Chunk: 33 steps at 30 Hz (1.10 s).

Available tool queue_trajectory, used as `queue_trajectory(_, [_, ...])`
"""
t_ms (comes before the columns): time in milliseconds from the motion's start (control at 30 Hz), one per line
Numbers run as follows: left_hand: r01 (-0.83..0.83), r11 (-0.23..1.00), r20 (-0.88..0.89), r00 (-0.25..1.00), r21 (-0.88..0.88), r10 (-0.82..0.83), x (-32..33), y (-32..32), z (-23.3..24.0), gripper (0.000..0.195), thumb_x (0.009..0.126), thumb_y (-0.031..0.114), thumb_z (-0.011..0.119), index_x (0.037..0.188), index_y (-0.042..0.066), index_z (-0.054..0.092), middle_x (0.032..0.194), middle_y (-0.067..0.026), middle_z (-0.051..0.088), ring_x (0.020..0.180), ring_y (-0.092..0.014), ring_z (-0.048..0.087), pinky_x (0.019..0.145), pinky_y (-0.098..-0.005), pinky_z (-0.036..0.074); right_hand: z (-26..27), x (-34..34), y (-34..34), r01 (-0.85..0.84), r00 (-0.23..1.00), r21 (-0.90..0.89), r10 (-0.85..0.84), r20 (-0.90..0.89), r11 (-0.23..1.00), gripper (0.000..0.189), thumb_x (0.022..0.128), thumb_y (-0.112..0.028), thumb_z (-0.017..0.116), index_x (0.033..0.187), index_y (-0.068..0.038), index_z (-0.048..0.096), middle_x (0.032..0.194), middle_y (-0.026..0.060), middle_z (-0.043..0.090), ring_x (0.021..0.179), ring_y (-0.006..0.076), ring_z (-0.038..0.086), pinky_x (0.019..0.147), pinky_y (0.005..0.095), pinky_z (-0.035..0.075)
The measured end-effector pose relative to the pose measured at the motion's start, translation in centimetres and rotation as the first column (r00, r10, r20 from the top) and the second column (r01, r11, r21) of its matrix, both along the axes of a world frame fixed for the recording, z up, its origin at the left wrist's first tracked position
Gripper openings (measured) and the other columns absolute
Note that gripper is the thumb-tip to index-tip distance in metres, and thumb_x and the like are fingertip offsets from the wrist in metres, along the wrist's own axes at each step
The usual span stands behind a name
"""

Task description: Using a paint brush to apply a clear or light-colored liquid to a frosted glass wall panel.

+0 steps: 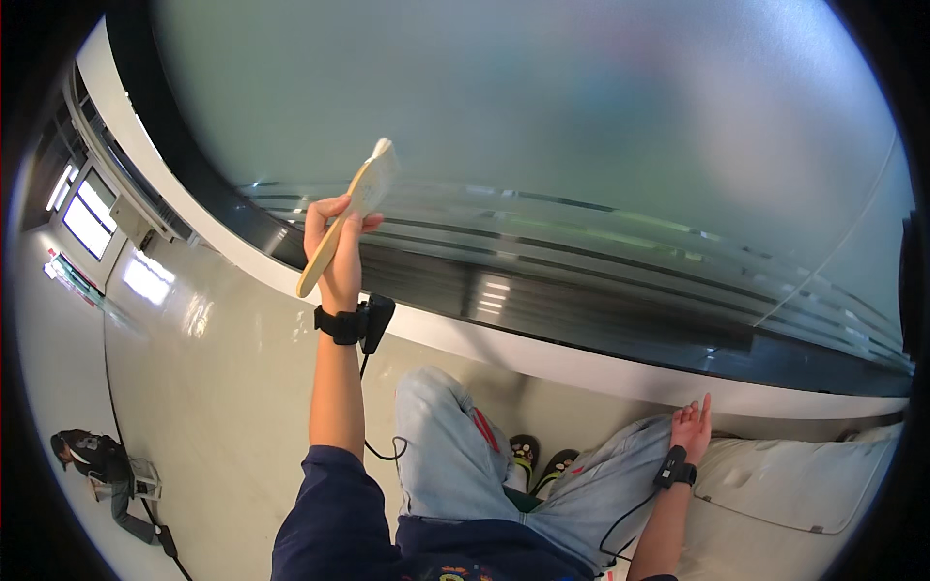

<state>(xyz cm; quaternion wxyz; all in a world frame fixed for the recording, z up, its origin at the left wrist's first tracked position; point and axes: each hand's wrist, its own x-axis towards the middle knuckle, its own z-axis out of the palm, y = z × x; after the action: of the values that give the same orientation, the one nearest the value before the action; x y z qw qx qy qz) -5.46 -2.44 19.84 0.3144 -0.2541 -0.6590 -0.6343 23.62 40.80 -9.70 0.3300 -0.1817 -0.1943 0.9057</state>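
Note:
My left hand (pixel 340 250) is raised in front of a frosted glass panel (pixel 508 131), gripping a flat brush (pixel 356 192) with a pale wooden handle. The brush is tilted, its light bristles pointing up and away from me. It overlaps the glass in the picture; whether the bristles touch it, I cannot tell. My right hand (pixel 694 427) is low beside my right knee, holding nothing, its index finger extended and the others partly bent. Each wrist wears a black strap with a small cabled device.
A white ledge (pixel 508 356) with a dark frame runs below the glass, close to my knees. On my right is a pale cushioned seat (pixel 792 479). Glossy floor (pixel 225 407) stretches to the left, where a seated person (pixel 102 465) is near the wall. Cables hang from both wrist devices.

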Motion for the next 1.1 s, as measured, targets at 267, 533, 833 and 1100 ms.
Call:
queue_trajectory(267, [0.125,0.979,0.174,0.980,-0.162,-0.096,0.6,1.1,-1.4,0.012,0.081,0.000,0.048,0.092,-0.003,0.048,0.094,-0.0153,0.055,0.072,-0.018,0.062,0.066,-0.0265,0.050,-0.5,0.1,0.6,-0.009,0.998,0.019,0.010,-0.057,1.000,0.038,0.091,-0.024,0.042,0.127,-0.014,0.039,0.089,0.0043,0.053,0.080,0.0152,0.051,0.076,0.0319,0.044])
queue_trajectory(533, [0.090,0.996,0.036,0.995,-0.025,-0.089,0.0,2.4,-2.5,0.013,0.082,-0.001,0.046,0.095,-0.003,0.047,0.095,-0.0137,0.052,0.073,-0.021,0.061,0.067,-0.0292,0.051,-0.3,0.2,0.5,-0.036,0.998,0.018,0.037,-0.059,0.999,0.037,0.091,-0.023,0.040,0.127,-0.014,0.039,0.091,0.0047,0.053,0.081,0.0155,0.051,0.077,0.0323,0.044])
queue_trajectory(833, [0.077,0.996,0.069,0.994,0.054,-0.081,1.1,2.4,-1.4,0.013,0.083,-0.001,0.047,0.095,-0.002,0.047,0.095,-0.0136,0.051,0.074,-0.024,0.062,0.068,-0.0313,0.052,0.1,0.4,0.1,0.026,1.000,-0.018,-0.026,0.009,1.000,0.036,0.091,-0.025,0.040,0.125,-0.014,0.041,0.087,0.0049,0.053,0.077,0.0159,0.052,0.073,0.0329,0.046])
queue_trajectory(1100, [0.170,0.978,0.081,0.980,0.119,-0.180,1.1,3.1,-0.1,0.012,0.082,-0.003,0.046,0.095,-0.002,0.047,0.095,-0.0120,0.050,0.072,-0.021,0.061,0.067,-0.0285,0.051,0.4,-0.5,0.0,0.021,0.999,-0.031,-0.020,0.034,0.999,0.036,0.089,-0.024,0.044,0.124,-0.015,0.043,0.086,0.0053,0.053,0.077,0.0160,0.051,0.072,0.0328,0.045])
